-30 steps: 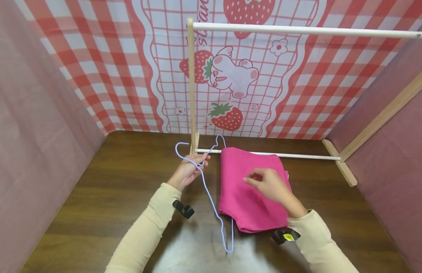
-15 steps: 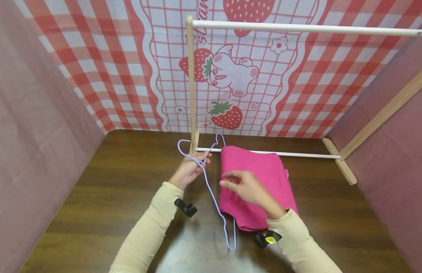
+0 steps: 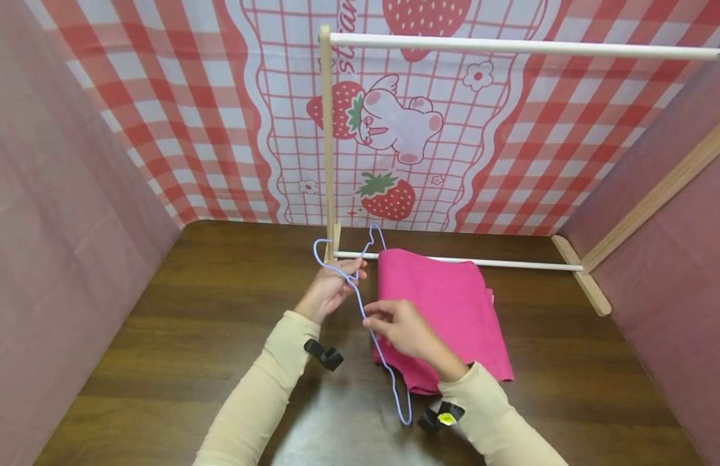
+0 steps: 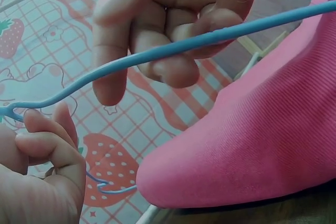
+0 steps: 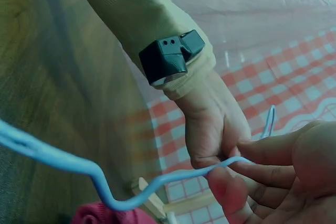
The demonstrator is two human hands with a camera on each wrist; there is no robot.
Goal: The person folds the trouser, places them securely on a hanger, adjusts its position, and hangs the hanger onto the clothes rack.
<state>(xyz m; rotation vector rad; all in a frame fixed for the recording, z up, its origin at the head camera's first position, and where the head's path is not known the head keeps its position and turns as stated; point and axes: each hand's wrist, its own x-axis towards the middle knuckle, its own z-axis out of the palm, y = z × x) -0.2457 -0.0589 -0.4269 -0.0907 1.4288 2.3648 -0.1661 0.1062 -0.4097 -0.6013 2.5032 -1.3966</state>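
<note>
A lilac-blue wire clothes hanger (image 4: 173,49) is held with its hook pointing left. My left hand (image 3: 329,291) grips it at the neck, thumb and fingers curled round the wire. Folded pink ribbed cloth (image 3: 447,310) lies over the hanger's long side, which it hides; the hanger's two ends stick out beyond it. Over the cloth's left part, my right hand (image 3: 403,327) has its thumb and fingertips right at the hanger's near arm. In the left wrist view that wire crosses in front of the loosely bent right fingers (image 4: 110,80), with no closed pinch showing.
A wooden rack with a white top rail (image 3: 511,46) and a low white bar (image 3: 529,265) stands behind the cloth. Its left post (image 3: 327,142) rises just behind the left hand. The brown table (image 3: 162,336) is bounded by a strawberry-print backdrop (image 3: 220,129) and pink side drapes.
My right hand has moved left from over the middle of the pink cloth to the hanger's near arm. My left hand has shifted slightly right with the hanger.
</note>
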